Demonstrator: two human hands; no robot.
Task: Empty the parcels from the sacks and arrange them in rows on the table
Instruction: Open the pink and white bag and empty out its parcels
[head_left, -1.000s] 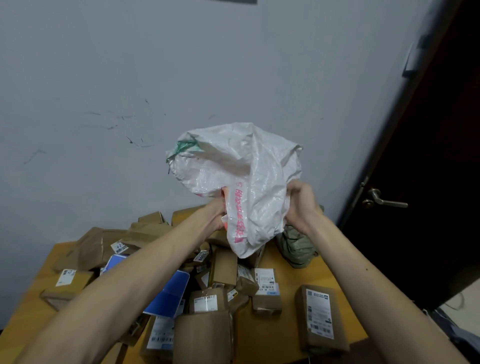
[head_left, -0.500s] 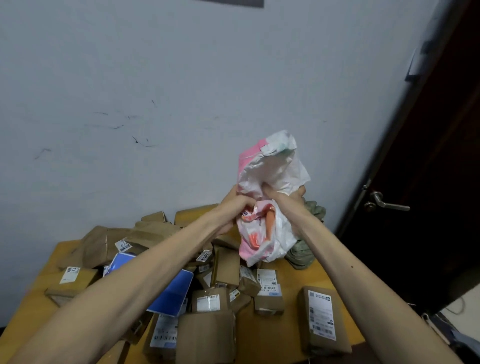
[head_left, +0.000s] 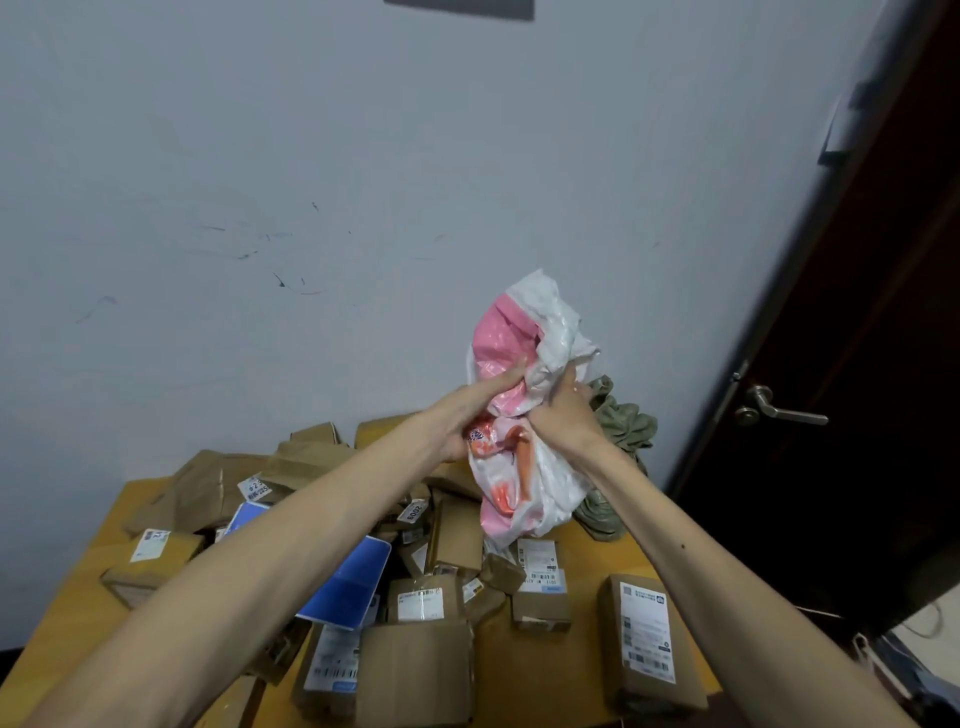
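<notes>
A crumpled white sack with pink and orange print hangs in the air above the right back of the table. My left hand and my right hand both grip it at its middle, close together. Below lies a loose heap of brown cardboard parcels with white labels, and a blue flat parcel among them. One brown parcel lies apart at the right front. The yellow wooden table carries them all.
A second, olive-green sack is bunched at the table's back right corner against the grey wall. A dark door with a metal handle stands right of the table. Cables lie on the floor at the lower right.
The sack was spread wide between my hands; now it is scrunched into a tight bundle, hands drawn together and shifted right. Pink print now shows on top.
</notes>
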